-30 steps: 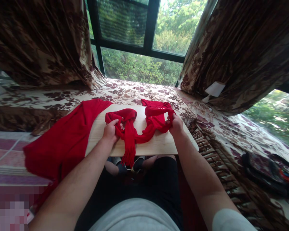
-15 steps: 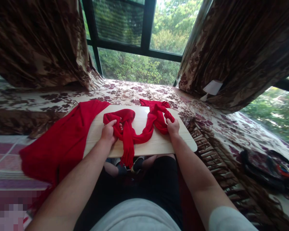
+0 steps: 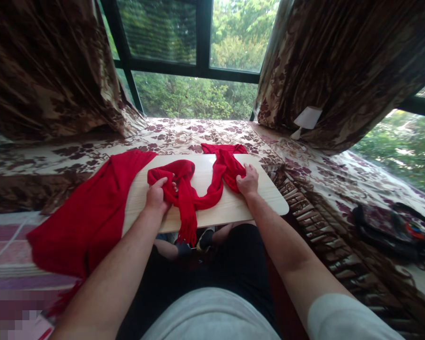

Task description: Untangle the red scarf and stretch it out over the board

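A long red scarf (image 3: 201, 189) lies bunched across a light wooden lap table (image 3: 265, 193), its fringed end hanging over the near edge. My left hand (image 3: 157, 196) is closed on a gathered fold at the scarf's left part. My right hand (image 3: 248, 180) grips the scarf's right part, fingers pressed into the cloth. A second, wider red cloth (image 3: 92, 212) drapes off the table's left side.
Brown flowered bedding (image 3: 198, 134) spreads behind and to the right of the table, with matching curtains at both sides of a window. A small white lamp (image 3: 306, 118) stands at the right. A dark bag (image 3: 389, 229) lies at far right.
My right hand has drawn the scarf's right part inward and toward me, flattening it on the table. My left hand has kept its hold in place.
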A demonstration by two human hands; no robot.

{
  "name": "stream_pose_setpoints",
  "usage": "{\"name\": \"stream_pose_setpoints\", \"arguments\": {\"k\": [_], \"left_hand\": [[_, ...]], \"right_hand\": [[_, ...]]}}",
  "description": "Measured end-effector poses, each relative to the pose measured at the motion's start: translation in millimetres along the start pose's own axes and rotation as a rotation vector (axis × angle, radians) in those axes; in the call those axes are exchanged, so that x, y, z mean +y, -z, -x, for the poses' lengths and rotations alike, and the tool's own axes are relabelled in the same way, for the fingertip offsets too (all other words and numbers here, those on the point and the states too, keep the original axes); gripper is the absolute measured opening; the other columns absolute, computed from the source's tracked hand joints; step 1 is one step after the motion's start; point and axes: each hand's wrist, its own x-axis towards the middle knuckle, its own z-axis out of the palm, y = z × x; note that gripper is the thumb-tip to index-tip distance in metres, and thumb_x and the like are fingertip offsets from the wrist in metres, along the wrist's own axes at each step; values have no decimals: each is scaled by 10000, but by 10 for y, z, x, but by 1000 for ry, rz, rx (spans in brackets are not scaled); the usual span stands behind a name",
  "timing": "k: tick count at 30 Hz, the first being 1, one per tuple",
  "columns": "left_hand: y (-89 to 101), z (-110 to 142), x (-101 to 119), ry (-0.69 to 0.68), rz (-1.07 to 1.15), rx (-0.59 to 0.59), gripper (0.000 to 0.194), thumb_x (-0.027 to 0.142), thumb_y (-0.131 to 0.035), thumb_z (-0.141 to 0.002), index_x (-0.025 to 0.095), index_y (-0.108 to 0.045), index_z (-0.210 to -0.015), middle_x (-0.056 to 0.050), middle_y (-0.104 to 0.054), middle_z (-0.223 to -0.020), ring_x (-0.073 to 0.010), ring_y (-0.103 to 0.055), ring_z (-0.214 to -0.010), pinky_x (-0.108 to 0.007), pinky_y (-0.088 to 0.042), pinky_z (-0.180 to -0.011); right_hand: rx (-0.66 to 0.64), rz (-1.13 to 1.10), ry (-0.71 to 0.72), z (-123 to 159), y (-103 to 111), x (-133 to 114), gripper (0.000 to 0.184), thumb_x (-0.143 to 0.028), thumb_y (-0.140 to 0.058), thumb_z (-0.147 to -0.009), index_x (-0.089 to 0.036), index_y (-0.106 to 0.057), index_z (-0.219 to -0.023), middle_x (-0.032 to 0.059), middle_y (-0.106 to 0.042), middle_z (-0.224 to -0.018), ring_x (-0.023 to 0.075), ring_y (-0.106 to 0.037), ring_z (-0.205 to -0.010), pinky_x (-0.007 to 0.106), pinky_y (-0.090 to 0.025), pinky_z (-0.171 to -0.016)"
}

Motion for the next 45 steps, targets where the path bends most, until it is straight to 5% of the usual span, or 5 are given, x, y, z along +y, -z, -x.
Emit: {"name": "stream_pose_setpoints", "arguments": {"k": [11,21,27,37,45], "left_hand": [[13,-11,-11,-27,-12,-15,256,193,-558,-762,50,-693,-926,-54,-618,-582,-130,-561,-487,-225,-480,-504],[-20,24,16,-4,-8,3,232,171,-526,-785,71,-687,-918,-50,-623,-583,-130,-562,-488,-217,-483,-496],[1,16,16,14,0,-7,271,188,-518,-785,61,-696,-945,-60,-613,-560,-152,-567,-491,-243,-495,-502],[-17,14,19,-97,145,-25,243,128,-516,-768,102,-692,-934,-99,-735,-836,-166,-652,-666,-248,-532,-582],[-40,34,4,-69,101,-38,218,147,-523,-777,104,-699,-898,-92,-733,-797,-154,-626,-596,-247,-530,-542]], "right_hand": [[-212,282,289,145,257,-487,516,-260,-545,-842,-214,-571,-1356,141,-463,-1482,340,-301,-1400,627,-60,-1161],[-641,252,686,165,188,-564,453,-117,-579,-755,-247,-689,-1174,47,-415,-1551,288,-234,-1476,503,-237,-1162],[-589,334,546,78,302,-451,283,-135,-590,-741,-180,-699,-998,117,-688,-1138,275,-570,-1150,376,-443,-978],[-455,510,122,-81,398,-189,261,-293,-643,-776,-156,-712,-987,198,-657,-1040,330,-627,-985,454,-503,-824],[-532,431,313,16,504,-347,548,-191,-673,-710,-163,-602,-1253,187,-508,-1411,359,-388,-1356,616,-250,-1114]]}}
